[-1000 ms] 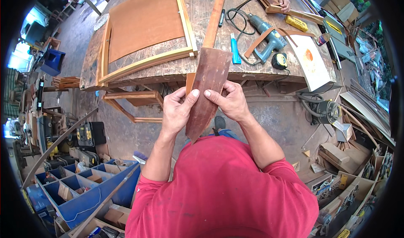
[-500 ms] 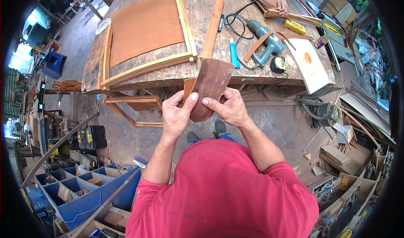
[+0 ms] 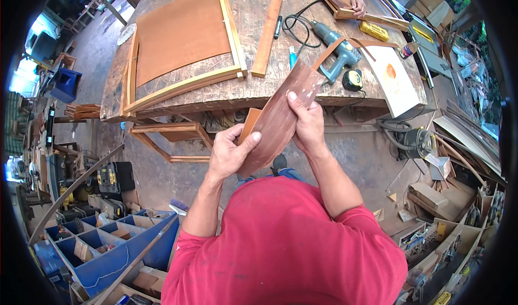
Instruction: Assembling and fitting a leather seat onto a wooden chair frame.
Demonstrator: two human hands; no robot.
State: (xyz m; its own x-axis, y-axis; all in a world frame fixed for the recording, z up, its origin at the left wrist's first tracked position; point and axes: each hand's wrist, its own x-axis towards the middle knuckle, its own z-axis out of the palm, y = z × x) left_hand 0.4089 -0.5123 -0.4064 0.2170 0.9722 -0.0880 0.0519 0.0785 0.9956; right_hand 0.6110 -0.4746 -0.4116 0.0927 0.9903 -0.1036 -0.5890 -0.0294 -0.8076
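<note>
Both hands, left hand and right hand, clamped on the thin brown veneer sheet, now swung rightward and tilted over the desk edge, being inspected.

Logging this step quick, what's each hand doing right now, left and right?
Left hand: closed on the lower end of the thin brown wood sheet.
Right hand: closed on the same sheet's upper part, thumb pressed on its face.

Single head fisheye, looking steeply down, close over workbench edge
</note>
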